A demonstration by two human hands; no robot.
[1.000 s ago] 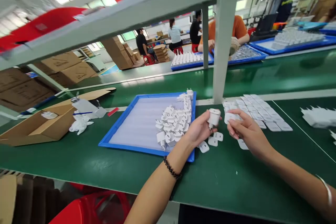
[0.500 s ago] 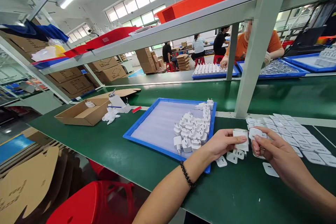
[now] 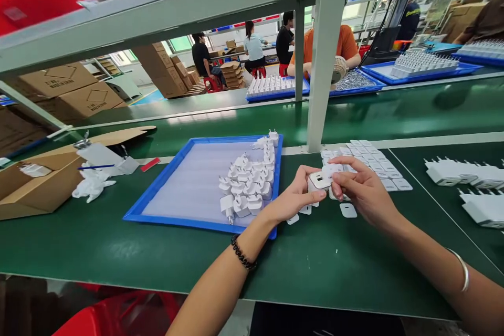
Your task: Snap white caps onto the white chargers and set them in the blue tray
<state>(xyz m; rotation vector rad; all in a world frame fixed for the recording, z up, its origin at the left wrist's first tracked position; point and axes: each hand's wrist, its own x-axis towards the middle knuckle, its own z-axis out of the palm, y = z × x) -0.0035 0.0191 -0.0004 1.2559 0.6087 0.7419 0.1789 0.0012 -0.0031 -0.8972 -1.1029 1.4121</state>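
Observation:
My left hand (image 3: pixel 295 195) is closed around a white plug charger (image 3: pixel 317 180), its face with dark port openings turned up toward me. Between the thumb and fingers of my right hand (image 3: pixel 364 191) is a thin white cover plate (image 3: pixel 331 170), held right beside the charger's face. Whether the two touch I cannot tell. Below my hands lies a loose cover plate (image 3: pixel 348 210), with a few more partly hidden under my left hand. Behind my right hand, rows of similar plates (image 3: pixel 364 155) lie on the green table (image 3: pixel 307 273).
Left of my hands, a blue-rimmed tray (image 3: pixel 165 221) holds a cluster of white chargers (image 3: pixel 250 181). An open cardboard box (image 3: pixel 47 197) stands farther left. More chargers (image 3: pixel 464 172) lie in rows at right. A shelf post (image 3: pixel 321 63) rises behind my hands; a person in orange sits beyond.
My view has swung right and closer. The left hand has turned the charger so its port face shows; my right hand has brought the plate against or near it.

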